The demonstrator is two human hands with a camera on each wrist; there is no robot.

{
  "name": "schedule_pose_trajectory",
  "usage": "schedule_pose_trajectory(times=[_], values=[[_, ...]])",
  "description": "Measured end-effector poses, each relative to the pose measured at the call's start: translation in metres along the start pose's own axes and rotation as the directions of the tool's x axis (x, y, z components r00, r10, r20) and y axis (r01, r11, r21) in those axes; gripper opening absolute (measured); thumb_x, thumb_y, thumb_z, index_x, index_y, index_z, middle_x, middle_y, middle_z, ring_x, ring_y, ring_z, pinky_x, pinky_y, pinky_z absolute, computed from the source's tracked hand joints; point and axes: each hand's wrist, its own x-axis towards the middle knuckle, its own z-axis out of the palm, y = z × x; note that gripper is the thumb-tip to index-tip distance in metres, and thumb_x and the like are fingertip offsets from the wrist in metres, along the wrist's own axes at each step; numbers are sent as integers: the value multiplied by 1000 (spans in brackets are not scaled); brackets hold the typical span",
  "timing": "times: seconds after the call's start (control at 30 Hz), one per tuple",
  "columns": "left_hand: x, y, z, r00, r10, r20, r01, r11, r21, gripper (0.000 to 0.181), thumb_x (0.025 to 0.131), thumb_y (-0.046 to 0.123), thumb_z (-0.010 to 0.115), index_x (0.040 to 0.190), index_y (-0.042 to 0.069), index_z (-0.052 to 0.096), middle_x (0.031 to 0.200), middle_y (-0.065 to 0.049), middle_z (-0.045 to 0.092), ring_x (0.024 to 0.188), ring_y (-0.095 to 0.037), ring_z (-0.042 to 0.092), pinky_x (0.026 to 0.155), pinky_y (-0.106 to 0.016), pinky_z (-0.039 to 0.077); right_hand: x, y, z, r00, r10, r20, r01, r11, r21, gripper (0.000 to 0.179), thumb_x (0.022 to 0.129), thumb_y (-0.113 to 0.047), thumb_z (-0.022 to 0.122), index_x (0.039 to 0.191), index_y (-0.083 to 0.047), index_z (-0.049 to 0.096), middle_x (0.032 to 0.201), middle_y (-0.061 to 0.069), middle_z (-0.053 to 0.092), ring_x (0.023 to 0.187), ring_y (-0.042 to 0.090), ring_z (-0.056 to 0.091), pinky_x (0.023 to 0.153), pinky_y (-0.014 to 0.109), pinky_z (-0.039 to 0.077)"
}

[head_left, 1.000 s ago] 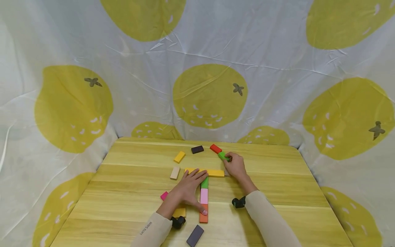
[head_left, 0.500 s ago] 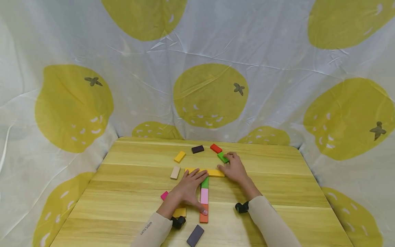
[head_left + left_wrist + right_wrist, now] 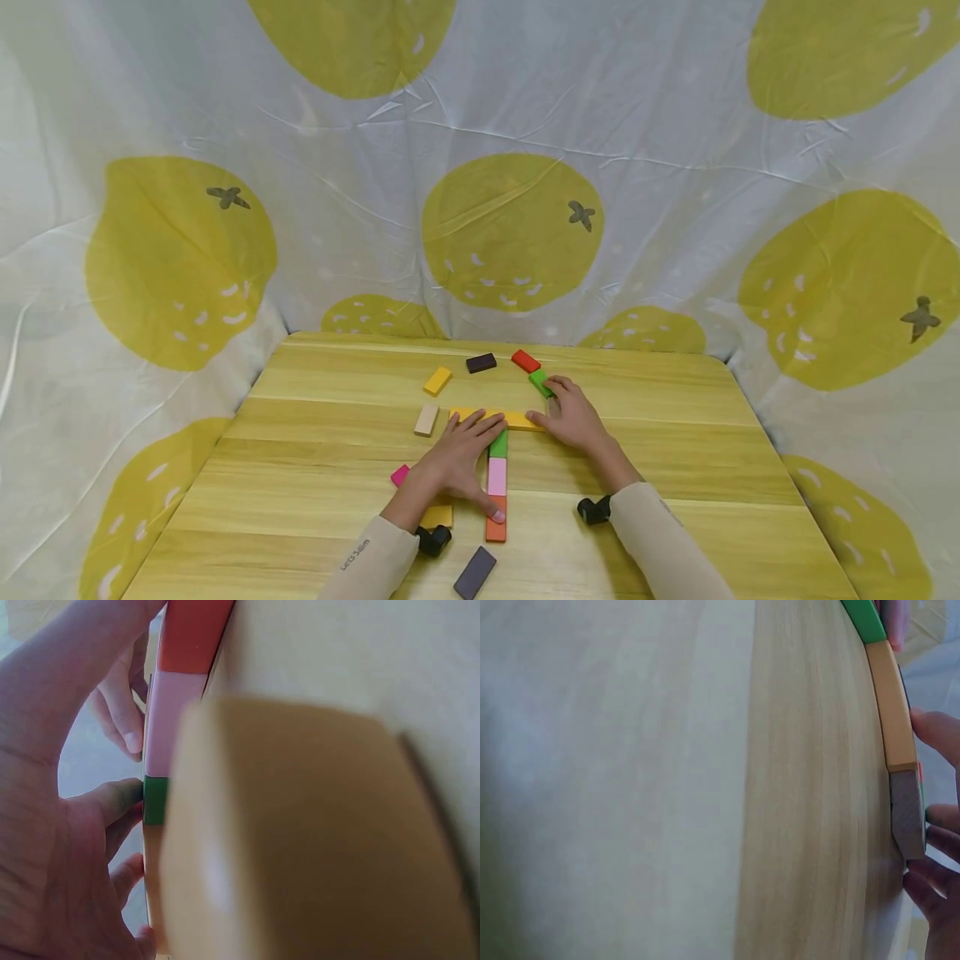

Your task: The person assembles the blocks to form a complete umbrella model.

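My left hand (image 3: 459, 460) lies spread over a T of flat wooden blocks. Its fingertips rest on the yellow row (image 3: 517, 419) and its thumb on the orange block (image 3: 495, 531); a pink block (image 3: 497, 477) and a green one (image 3: 498, 445) fill the stem between. At the row's right end, my right hand (image 3: 577, 417) touches the yellow with its thumb, fingers extended towards a second green block (image 3: 538, 382). A grey block (image 3: 907, 816) continues the row in the right wrist view, mostly hidden under the right hand in the head view.
A red block (image 3: 526, 361), a dark block (image 3: 481, 362), a yellow block (image 3: 438, 381) and a beige block (image 3: 426, 420) lie beyond the left hand. Nearer are a magenta block (image 3: 399, 476), a yellow-orange block (image 3: 438, 517) and a dark grey block (image 3: 475, 573).
My right thumb has moved left onto the yellow row's end, and the fingers have loosened from the far green block, which sits slightly nearer. My left hand has stayed put.
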Motion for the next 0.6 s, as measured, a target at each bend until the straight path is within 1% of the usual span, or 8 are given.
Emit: schedule_pose_trajectory(times=[0.2, 0.43, 0.6], values=[[0, 0, 1, 1000, -2, 1, 2, 1000, -5, 143, 51, 91, 77, 166, 25, 22, 173, 9, 18, 162, -26, 10, 127, -64, 8, -2, -3, -2, 1000, -20, -6, 20, 1000, 13, 79, 91, -55, 71, 148, -4, 53, 156, 14, 46, 143, 37, 46, 114, 57, 43], [-1, 0, 0, 1000, -2, -1, 2, 1000, -8, 143, 51, 91, 77, 166, 25, 23, 173, 9, 18, 162, -27, 11, 127, -64, 8, -4, -5, -3, 1000, -19, -9, 19, 1000, 15, 76, 92, -53, 71, 148, -4, 54, 157, 13, 46, 144, 36, 46, 116, 57, 42], [-1, 0, 0, 1000, -4, 1, 4, 1000, -7, 143, 51, 91, 77, 166, 25, 23, 173, 9, 18, 162, -27, 11, 127, -65, 9, -3, -4, -2, 1000, -20, -19, 20, 1000, 21, 79, 93, -55, 70, 150, -4, 51, 157, 14, 46, 143, 37, 46, 115, 58, 42]])
